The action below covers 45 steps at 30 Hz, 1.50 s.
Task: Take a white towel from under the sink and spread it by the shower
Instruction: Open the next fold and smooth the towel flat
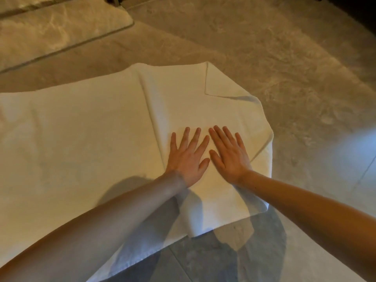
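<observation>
A white towel [85, 135] lies spread across the stone floor, reaching past the left edge of the view. Its far right corner is folded back onto itself, and a long crease runs down its middle. My left hand [188, 155] lies flat on the towel with fingers straight and spread. My right hand [228, 153] lies flat beside it, fingers straight, almost touching the left one. Both palms press on the towel's right part. The near right edge of the towel is rumpled and partly in my arms' shadow.
Grey marbled floor tiles [284, 68] surround the towel on the right and far side. A raised pale stone step or shower threshold [61, 27] runs across the upper left. Something dark sits at the top right corner.
</observation>
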### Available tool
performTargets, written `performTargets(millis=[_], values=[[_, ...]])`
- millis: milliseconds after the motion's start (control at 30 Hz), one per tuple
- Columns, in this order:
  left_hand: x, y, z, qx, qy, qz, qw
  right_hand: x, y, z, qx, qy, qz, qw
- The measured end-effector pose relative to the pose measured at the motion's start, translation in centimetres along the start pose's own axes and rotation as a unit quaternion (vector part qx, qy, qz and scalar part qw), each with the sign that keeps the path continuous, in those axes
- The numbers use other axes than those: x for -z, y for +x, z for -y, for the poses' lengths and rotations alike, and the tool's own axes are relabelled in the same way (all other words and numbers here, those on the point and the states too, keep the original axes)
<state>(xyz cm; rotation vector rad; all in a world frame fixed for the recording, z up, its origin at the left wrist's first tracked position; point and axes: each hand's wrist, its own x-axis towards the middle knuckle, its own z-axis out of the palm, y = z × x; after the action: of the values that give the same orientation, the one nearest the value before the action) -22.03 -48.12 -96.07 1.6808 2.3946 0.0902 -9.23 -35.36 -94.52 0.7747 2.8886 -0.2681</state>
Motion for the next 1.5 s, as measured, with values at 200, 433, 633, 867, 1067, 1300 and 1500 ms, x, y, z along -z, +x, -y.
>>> performTargets(millis=[200, 433, 633, 867, 1067, 1300, 1500], values=[[1.1, 1.1, -1.5, 0.014, -0.030, 0.018, 0.999, 1.1, 1.4, -2.5, 0.038, -0.025, 0.019, 0.999], [5.7, -4.7, 2.9, 0.000, -0.135, -0.112, 0.985, 4.8, 0.4, 1.7, 0.027, 0.064, -0.037, 0.997], [11.9, -14.1, 5.5, 0.094, -0.114, -0.098, 0.984, 8.2, -4.1, 10.4, 0.040, 0.139, -0.094, 0.985], [24.9, -24.6, 3.7, 0.157, -0.103, -0.059, 0.980, 20.6, -10.8, 16.9, 0.085, 0.088, -0.051, 0.991], [47.4, -31.2, -1.6, 0.179, -0.125, -0.064, 0.974, 42.8, -18.3, 21.8, 0.086, 0.082, -0.011, 0.993], [74.5, -40.0, -8.3, 0.188, -0.134, -0.137, 0.963, 70.5, -27.2, 25.1, 0.075, 0.126, -0.057, 0.988], [88.3, -46.1, -14.1, 0.223, -0.106, -0.194, 0.949, 84.6, -33.2, 25.6, 0.115, 0.134, -0.125, 0.976]])
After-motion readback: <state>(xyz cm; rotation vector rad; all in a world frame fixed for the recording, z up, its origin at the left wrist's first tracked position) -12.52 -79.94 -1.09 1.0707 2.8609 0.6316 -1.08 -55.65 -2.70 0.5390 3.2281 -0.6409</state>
